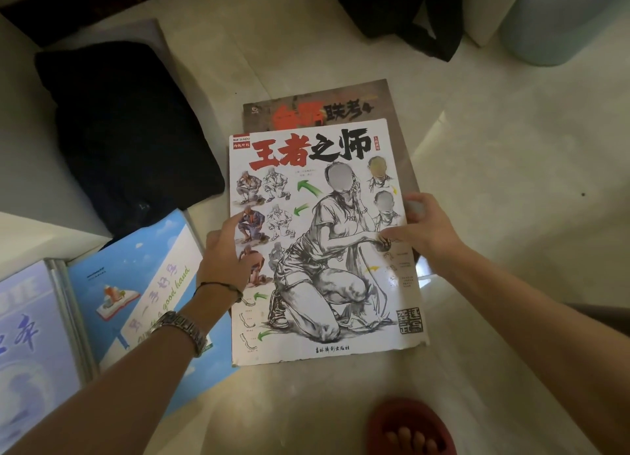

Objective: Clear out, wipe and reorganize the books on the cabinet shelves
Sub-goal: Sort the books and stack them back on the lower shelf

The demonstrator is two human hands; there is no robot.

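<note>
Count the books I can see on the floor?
4: white sketch-drawing book held in both hands, grey-brown book under it, light-blue "good hand" book at left, pale purple-blue book far left. More may lie hidden underneath.

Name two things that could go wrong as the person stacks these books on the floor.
The white sketch book sits askew on the brown book, so a taller pile might slide. Its worn bottom edge could tear further under the left hand and right hand. The slippered foot nearby could kick the stack.
</note>
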